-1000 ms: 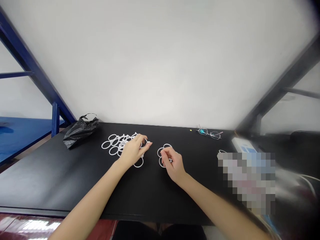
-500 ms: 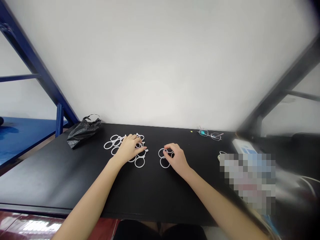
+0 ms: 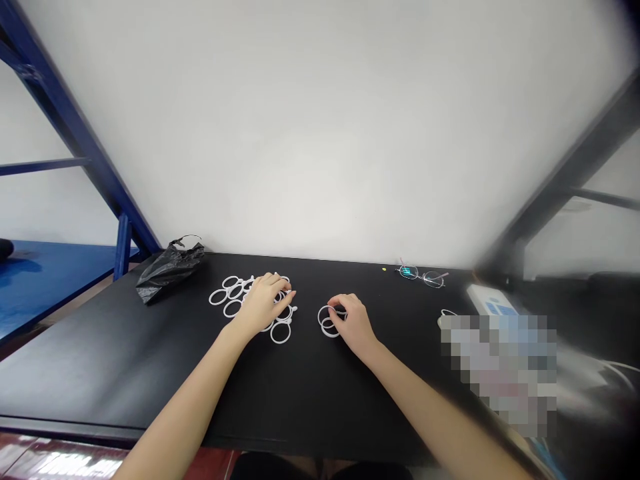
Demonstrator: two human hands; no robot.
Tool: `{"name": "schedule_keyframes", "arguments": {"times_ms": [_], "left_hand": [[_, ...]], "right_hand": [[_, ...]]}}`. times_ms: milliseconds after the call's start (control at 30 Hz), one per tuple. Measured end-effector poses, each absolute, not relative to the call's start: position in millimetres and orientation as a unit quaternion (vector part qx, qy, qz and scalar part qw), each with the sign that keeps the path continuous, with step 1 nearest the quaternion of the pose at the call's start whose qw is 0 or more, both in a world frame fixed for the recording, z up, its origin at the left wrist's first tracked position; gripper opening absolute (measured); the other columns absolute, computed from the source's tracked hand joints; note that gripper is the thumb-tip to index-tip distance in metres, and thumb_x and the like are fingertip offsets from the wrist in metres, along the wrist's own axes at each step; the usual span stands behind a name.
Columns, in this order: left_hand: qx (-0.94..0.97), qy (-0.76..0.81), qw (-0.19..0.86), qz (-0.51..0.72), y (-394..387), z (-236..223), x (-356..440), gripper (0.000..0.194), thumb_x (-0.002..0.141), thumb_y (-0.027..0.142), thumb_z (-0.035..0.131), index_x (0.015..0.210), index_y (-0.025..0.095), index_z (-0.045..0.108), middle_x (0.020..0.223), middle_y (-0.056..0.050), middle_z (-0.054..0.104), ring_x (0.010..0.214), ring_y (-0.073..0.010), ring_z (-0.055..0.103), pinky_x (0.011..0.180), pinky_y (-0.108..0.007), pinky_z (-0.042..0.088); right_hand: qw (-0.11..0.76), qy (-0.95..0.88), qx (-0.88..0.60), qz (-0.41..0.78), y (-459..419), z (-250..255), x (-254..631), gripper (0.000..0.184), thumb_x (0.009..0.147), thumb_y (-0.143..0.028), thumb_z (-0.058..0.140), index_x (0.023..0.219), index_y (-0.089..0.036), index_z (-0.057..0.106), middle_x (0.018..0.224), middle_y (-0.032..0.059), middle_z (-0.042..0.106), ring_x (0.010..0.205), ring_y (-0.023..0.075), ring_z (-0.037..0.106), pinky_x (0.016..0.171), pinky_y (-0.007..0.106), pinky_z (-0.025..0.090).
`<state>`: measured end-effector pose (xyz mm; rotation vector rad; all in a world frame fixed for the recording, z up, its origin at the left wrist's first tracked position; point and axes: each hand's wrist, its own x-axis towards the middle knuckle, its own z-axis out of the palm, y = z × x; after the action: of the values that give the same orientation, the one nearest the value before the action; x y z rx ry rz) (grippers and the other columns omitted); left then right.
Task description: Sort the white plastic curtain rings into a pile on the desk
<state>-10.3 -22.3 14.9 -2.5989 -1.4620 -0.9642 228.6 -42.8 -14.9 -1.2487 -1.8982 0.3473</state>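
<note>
Two hands at work on white plastic rings: left hand [image 3: 263,305] on the larger cluster [image 3: 233,294], right hand [image 3: 353,325] on the smaller group [image 3: 329,323].

I log the left hand spread palm-down across the cluster, with one ring [image 3: 281,333] showing just past its outer edge. The right hand is curled over its group, fingers [image 3: 341,308] bent down onto the rings; from here I cannot tell whether they pinch. Each hand is nearest its own group, and the cluster's long axis runs across the black surface [image 3: 125,360]. The smaller group lies under the right hand's fingers, on the side toward the left hand. A black plastic bag [image 3: 169,272] sits beyond the cluster; eyeglasses [image 3: 421,277] lie further right.
</note>
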Motion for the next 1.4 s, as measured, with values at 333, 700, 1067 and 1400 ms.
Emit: {"name": "schedule_keyframes", "arguments": {"times_ms": [333,700,1067,1400], "left_hand": [[-0.850,-0.403,-0.068,-0.332,-39.2,10.5,17.6,0.020,0.093,0.028,0.053,0.110,0.019,0.058,0.096,-0.006,0.064,0.092,-0.0211,0.059,0.089,-0.040,0.046],[-0.867,-0.371,-0.115,-0.313,-46.0,4.1,29.8,0.048,0.091,0.027,0.056,0.137,0.024,0.045,0.116,-0.010,0.062,0.106,-0.0243,0.060,0.093,-0.044,0.050],[-0.700,-0.389,-0.430,-0.417,-44.1,-2.2,50.2,0.036,0.084,0.039,0.066,0.110,0.016,0.062,0.090,-0.007,0.071,0.070,-0.0140,0.065,0.064,-0.028,0.054],[-0.642,-0.394,-0.517,-0.406,-44.1,1.6,41.7,0.041,0.083,0.055,0.062,0.073,0.015,0.057,0.071,-0.004,0.066,0.069,-0.0159,0.067,0.069,-0.031,0.059]], "right_hand": [[0.533,-0.637,-0.501,0.242,-47.8,-8.3,222.2,0.017,0.084,-0.036,0.063,0.082,-0.019,0.065,0.072,0.0032,0.067,0.063,0.0166,0.061,0.061,0.030,0.049],[0.578,-0.594,-0.445,0.341,-52.1,-9.1,220.0,0.024,0.086,-0.042,0.063,0.094,-0.019,0.065,0.088,0.0076,0.073,0.071,0.0178,0.068,0.066,0.031,0.058],[0.606,-0.600,-0.346,0.391,-69.1,7.0,208.3,0.024,0.093,-0.038,0.055,0.110,-0.022,0.057,0.093,0.0070,0.073,0.079,0.0185,0.072,0.075,0.036,0.061],[0.631,-0.556,-0.414,0.348,-59.6,4.0,217.6,0.028,0.092,-0.044,0.054,0.105,-0.019,0.055,0.092,0.0089,0.073,0.077,0.0180,0.072,0.075,0.036,0.061]]}}
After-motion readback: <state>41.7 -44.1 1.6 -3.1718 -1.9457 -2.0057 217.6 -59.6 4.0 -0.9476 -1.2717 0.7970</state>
